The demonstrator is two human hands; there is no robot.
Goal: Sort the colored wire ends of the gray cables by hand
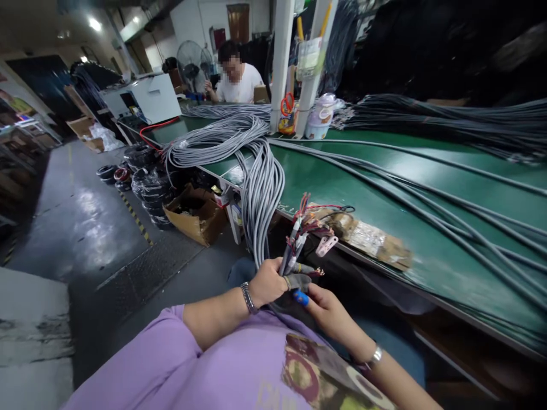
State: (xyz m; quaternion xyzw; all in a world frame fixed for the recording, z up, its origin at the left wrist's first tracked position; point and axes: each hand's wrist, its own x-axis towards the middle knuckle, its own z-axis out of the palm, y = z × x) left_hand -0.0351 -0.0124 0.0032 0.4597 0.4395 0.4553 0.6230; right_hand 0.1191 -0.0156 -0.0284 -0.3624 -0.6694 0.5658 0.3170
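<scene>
My left hand (pixel 267 282) is clamping the gray cables (pixel 261 196) near their wire ends (pixel 299 230); they are hanging over the green table's (pixel 307 176) edge. I cannot tell whether my right hand (pixel 328 308), just beside, is pinching anything.

Cable coil (pixel 220 139) on the table (pixel 311 185), left of the posts (pixel 281 62), cardboard box (pixel 200 226) below
</scene>
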